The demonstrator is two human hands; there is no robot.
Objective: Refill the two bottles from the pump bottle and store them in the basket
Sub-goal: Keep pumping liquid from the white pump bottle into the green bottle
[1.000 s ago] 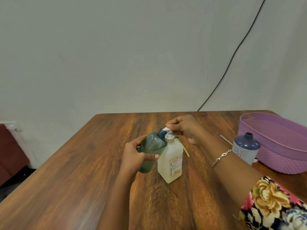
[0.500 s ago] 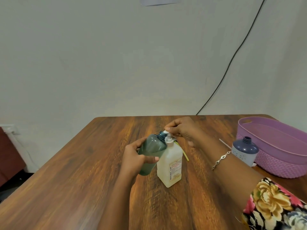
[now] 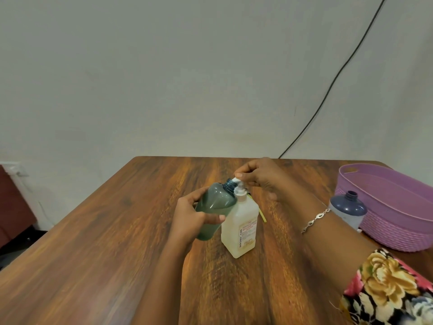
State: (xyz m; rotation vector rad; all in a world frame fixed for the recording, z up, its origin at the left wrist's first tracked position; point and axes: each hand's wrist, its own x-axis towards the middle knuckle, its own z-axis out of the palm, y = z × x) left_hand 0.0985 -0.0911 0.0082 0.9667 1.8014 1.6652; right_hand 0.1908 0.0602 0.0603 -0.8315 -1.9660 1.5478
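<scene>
The left grip [image 3: 189, 216] is wrapped round the body of a green bottle [image 3: 216, 205], thumb across the front and fingers behind. The bottle is translucent, smoky green, round-shouldered and uncapped. It is held tilted, with its threaded neck pointing up and away from this grip to meet the white nozzle.

The right grip [image 3: 260, 177], just beyond and to the right of the left one, is closed on the pump head [image 3: 239, 182], its curled fingertips pinching the top.

Below the right grip stands the pump bottle [image 3: 241, 228], upright on the brown wooden table [image 3: 93, 231]. It is square-sided, milky and pale yellow, with a printed label; the print is too small to read. A thin yellow strip [image 3: 262, 215] pokes out behind it.

Well to the right of both grips a dark blue bottle [image 3: 349, 209] stands uncapped, just beside a purple woven-look basket [image 3: 398, 231]. The right wrist wears a silver bracelet [image 3: 315, 220].
</scene>
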